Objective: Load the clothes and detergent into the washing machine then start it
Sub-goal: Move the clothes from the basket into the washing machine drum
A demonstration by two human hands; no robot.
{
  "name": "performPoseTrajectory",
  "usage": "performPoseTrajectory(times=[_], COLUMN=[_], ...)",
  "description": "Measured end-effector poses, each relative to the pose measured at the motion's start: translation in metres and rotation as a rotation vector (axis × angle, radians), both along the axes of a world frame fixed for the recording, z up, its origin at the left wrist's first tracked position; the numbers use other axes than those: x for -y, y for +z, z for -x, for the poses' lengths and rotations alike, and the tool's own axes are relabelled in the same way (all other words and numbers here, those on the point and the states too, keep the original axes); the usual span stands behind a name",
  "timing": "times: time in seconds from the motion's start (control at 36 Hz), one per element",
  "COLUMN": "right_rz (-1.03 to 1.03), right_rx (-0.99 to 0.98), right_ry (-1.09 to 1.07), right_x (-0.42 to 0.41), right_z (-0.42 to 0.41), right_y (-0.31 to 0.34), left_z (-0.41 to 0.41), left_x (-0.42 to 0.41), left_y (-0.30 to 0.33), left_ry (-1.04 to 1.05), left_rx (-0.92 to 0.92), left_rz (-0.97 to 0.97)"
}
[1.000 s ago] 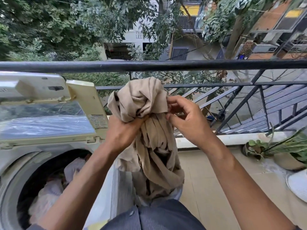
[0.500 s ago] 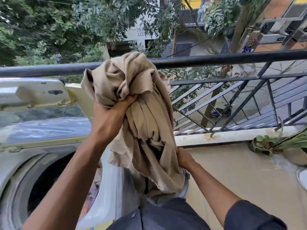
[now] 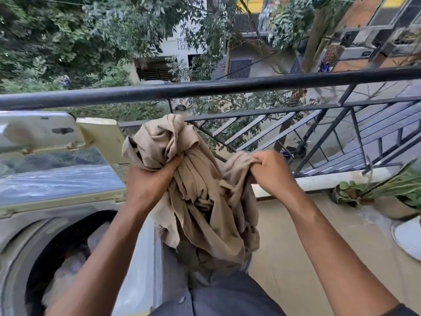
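A crumpled beige garment (image 3: 200, 201) hangs in the air in front of me, to the right of the washing machine (image 3: 34, 220). My left hand (image 3: 150, 181) grips its bunched upper part. My right hand (image 3: 268, 169) pinches another fold of the same cloth at its right side. The top-loading machine stands at lower left with its lid (image 3: 57, 176) raised. Its round drum opening (image 3: 68, 252) shows pale clothes inside. No detergent is in view.
A black metal railing (image 3: 227, 87) runs across just beyond the garment, with a street and trees below. Potted plants (image 3: 387, 190) and a white dish (image 3: 407, 238) sit on the tan balcony floor at right.
My left hand has lowered the garment from above the rail. My right hand came up from under the cloth and now grips a fold at its right side.
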State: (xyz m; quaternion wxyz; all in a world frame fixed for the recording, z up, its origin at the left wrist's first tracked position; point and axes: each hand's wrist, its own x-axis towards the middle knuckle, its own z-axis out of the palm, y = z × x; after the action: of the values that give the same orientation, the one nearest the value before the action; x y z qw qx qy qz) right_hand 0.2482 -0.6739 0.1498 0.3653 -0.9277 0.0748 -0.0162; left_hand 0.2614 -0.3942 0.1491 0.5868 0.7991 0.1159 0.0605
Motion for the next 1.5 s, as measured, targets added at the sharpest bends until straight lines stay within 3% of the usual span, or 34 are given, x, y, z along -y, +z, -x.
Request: performPoseTrajectory(times=[0.14, 0.31, 0.47, 0.69, 0.81, 0.94, 1.06, 1.28, 1.39, 1.5], right_rz=[-0.054, -0.15, -0.041, 0.035, 0.214, 0.319, 0.302, 0.217, 0.127, 0.145], right_rx=[0.301, 0.467, 0.539, 0.49, 0.33, 0.163, 0.022, -0.455, -0.644, -0.571], right_ry=[-0.022, 0.0, 0.088, 0.146, 0.131, 0.129, 0.086, 0.077, 0.009, -0.104], right_x=[-0.015, -0.048, -0.09, -0.07, -0.045, -0.036, -0.03, -0.01, 0.011, 0.027], right_z=[-0.001, -0.007, -0.012, -0.012, -0.011, -0.004, 0.002, 0.033, 0.035, -0.001], right_y=[0.055, 0.089, 0.102, 0.086, 0.053, -0.013, -0.07, -0.164, -0.173, -0.138], left_z=[0.004, 0.009, 0.019, 0.006, -0.003, -0.001, 0.001, -0.009, -0.011, -0.01], left_x=[-0.004, -0.006, 0.021, 0.007, -0.007, -0.002, 0.002, -0.007, -0.009, -0.006], left_y=[0.001, 0.014, 0.025, 0.02, 0.033, 0.044, 0.051, 0.071, 0.065, 0.048], left_ry=[0.034, -0.231, -0.436, -0.101, 0.016, 0.036, 0.046, 0.089, 0.04, -0.03], left_rx=[-0.085, -0.014, 0.033, 0.041, 0.132, 0.129, 0.163, 0.299, 0.309, 0.228], left_rz=[0.14, 0.254, 0.202, 0.121, 0.209, 0.176, 0.214, 0.311, 0.288, 0.196])
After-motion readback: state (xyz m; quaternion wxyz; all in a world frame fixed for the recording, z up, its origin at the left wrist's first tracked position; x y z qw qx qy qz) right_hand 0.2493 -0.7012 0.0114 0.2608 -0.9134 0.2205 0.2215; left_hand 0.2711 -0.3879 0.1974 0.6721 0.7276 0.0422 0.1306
